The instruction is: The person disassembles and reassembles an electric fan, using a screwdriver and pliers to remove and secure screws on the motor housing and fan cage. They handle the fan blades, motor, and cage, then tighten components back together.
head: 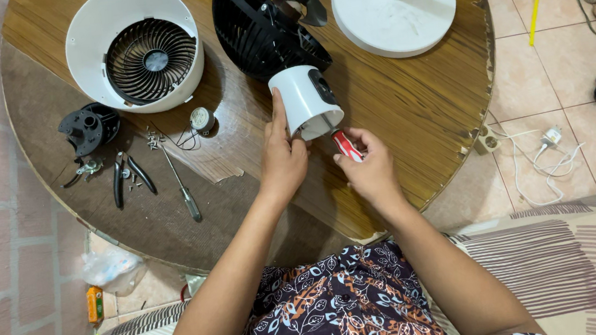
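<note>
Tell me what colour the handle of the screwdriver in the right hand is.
Red with white striping, seen in the head view: screwdriver in right hand.

The white cylindrical fan housing point(303, 101) lies tilted on its side at the table's centre, open end toward six o'clock, its black grille part at twelve. A red-and-white-handled screwdriver point(345, 145) — tip poked into the opening — slants away toward five o'clock, handle lowest.

Open wood on the round brown tabletop point(418, 101) right of both hands. Left side cluttered: black-handled pliers point(127, 178), long grey screwdriver point(180, 181), loose screws. Far edge blocked by white round fan housing point(86, 46), black fan grille point(253, 38), white disc base point(378, 20).
</note>
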